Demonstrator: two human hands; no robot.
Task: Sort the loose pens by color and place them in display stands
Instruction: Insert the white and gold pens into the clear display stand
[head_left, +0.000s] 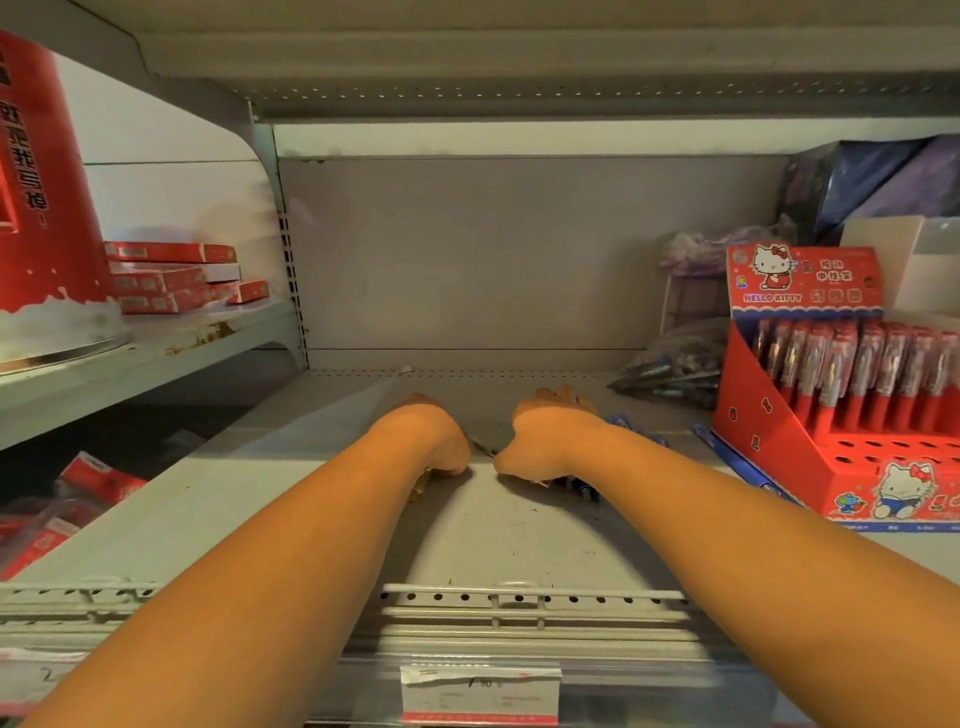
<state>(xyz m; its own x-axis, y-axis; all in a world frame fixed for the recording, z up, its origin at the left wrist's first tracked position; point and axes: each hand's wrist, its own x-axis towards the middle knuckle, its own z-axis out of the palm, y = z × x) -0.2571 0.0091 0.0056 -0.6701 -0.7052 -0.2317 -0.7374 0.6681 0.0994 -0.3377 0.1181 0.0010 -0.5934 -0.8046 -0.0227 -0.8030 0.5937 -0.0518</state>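
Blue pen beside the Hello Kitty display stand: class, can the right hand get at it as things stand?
Probably yes: the blue pen lies uncovered on the shelf, right of the right hand, though that hand seems to grip other pens.

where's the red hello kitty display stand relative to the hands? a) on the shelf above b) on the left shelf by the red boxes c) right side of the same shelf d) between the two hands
c: the Hello Kitty display stand stands on the shelf to the right of the right hand, with a loose blue pen along its base.
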